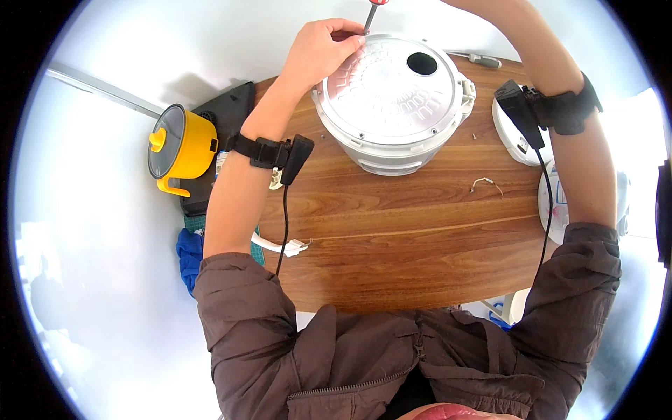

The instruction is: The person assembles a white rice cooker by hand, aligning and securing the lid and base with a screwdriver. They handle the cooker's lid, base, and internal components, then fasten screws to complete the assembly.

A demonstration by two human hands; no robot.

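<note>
A round white appliance body (392, 150), which looks like an upturned rice cooker, stands on the table with its silver metal base (381, 87) facing up. The base has a dark round opening. Thumb and forefinger of my left hand (323, 50) close around the lower shaft of a red-handled screwdriver (371, 17) at the far rim of the base. The shaft stands nearly upright, and the frame's top edge cuts off its handle. My right forearm (518, 31) reaches over the far right side; its hand lies beyond the top edge, so its hold is hidden.
A second screwdriver (484, 61) lies behind the appliance. At left, a yellow pot (192, 147) rests on a black panel (234, 105), near a blue cloth (189, 255) and a white cable (294, 247). A short wire (486, 183) and a white round part (514, 140) are at right.
</note>
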